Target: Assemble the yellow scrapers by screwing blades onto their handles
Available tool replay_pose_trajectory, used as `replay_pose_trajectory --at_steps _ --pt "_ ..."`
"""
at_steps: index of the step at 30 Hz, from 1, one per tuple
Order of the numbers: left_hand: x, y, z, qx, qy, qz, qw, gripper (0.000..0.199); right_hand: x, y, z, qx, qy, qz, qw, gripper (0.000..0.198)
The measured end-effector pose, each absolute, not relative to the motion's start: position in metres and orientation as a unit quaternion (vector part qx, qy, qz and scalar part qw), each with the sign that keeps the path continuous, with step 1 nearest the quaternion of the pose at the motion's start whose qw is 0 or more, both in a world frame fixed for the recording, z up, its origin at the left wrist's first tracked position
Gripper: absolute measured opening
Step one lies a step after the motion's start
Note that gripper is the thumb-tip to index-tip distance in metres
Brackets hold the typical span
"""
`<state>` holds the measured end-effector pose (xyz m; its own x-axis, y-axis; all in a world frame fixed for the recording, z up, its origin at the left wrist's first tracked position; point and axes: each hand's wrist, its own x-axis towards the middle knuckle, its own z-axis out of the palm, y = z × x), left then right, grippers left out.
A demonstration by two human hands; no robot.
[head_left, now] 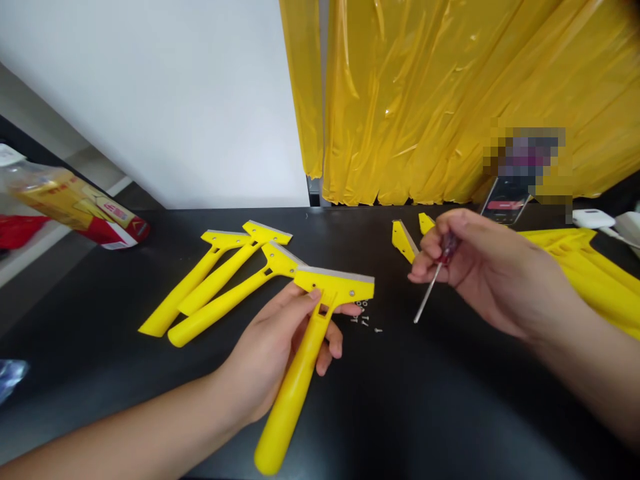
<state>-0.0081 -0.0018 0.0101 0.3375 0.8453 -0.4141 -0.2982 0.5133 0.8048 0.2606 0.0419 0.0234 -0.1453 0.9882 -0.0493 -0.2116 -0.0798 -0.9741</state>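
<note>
The left hand point(274, 340) gripped 1 scraper point(301, 370) above the table point(425, 407), presumably to leave its screw point(352, 293) exposed; the right hand point(487, 267) grasped a screwdriver point(428, 293) (tip down), well apart from 3 other scrapers point(220, 307).

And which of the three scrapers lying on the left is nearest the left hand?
The front scraper, its head rightmost, beside the held scraper in the left hand; the middle scraper and leftmost scraper lie farther off.

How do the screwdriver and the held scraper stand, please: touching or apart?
Apart: the head view shows dark tabletop between the screwdriver and the held scraper.
</note>
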Motion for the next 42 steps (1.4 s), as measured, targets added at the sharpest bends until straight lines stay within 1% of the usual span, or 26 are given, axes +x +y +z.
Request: replay_pose_trajectory --at_steps 2,3,5,6,8,10,13,19,25,27,28,30,32,34,38,42 --pt "-0.008 -0.001 0.01 0.321 0.427 0.369 0.761 0.018 0.258 0.04 0.02 -0.459 -0.471 0.612 0.439 0.026" --pt "-0.008 -0.001 0.01 0.322 0.428 0.364 0.762 0.019 0.256 0.039 0.018 -0.489 -0.513 0.583 0.398 0.022" --pt "-0.008 0.0 0.011 0.318 0.437 0.366 0.758 0.023 0.252 0.035 0.011 -0.538 -0.642 0.451 0.309 0.013" --pt "-0.008 0.0 0.013 0.315 0.445 0.371 0.752 0.024 0.25 0.033 0.008 -0.542 -0.709 0.365 0.266 0.013" --pt "-0.009 0.0 0.015 0.312 0.459 0.382 0.739 0.026 0.245 0.03 -0.001 -0.514 -0.8 0.228 0.208 0.02" --pt "-0.009 0.0 0.018 0.317 0.464 0.389 0.73 0.029 0.241 0.027 -0.009 -0.488 -0.841 0.156 0.173 0.024" --pt "-0.009 -0.001 0.019 0.33 0.463 0.392 0.723 0.03 0.237 0.026 -0.019 -0.492 -0.853 0.105 0.14 0.026" --pt "-0.008 -0.003 0.018 0.348 0.451 0.38 0.729 0.025 0.234 0.028 -0.021 -0.496 -0.853 0.106 0.121 0.025" --pt "-0.01 -0.007 0.016 0.382 0.405 0.315 0.769 0.022 0.237 0.03 -0.011 -0.501 -0.84 0.165 0.126 0.013" --pt "-0.011 -0.009 0.014 0.381 0.388 0.291 0.787 0.022 0.237 0.029 -0.005 -0.495 -0.836 0.194 0.137 0.013" --pt "-0.011 -0.01 0.013 0.381 0.381 0.277 0.795 0.022 0.237 0.027 -0.001 -0.496 -0.822 0.236 0.15 0.016" --pt "-0.011 -0.012 0.012 0.389 0.373 0.247 0.806 0.024 0.235 0.023 0.007 -0.504 -0.754 0.381 0.181 0.022" --pt "-0.01 -0.013 0.011 0.402 0.367 0.216 0.811 0.026 0.232 0.018 0.013 -0.501 -0.637 0.55 0.203 0.026" --pt "-0.009 -0.014 0.01 0.411 0.367 0.194 0.812 0.026 0.229 0.014 0.016 -0.49 -0.537 0.655 0.206 0.031" --pt "-0.008 -0.013 0.01 0.421 0.377 0.177 0.806 0.023 0.226 0.01 0.012 -0.476 -0.425 0.744 0.196 0.038" --pt "-0.008 -0.011 0.011 0.429 0.375 0.149 0.808 0.025 0.226 0.012 0.005 -0.455 -0.37 0.791 0.173 0.036"
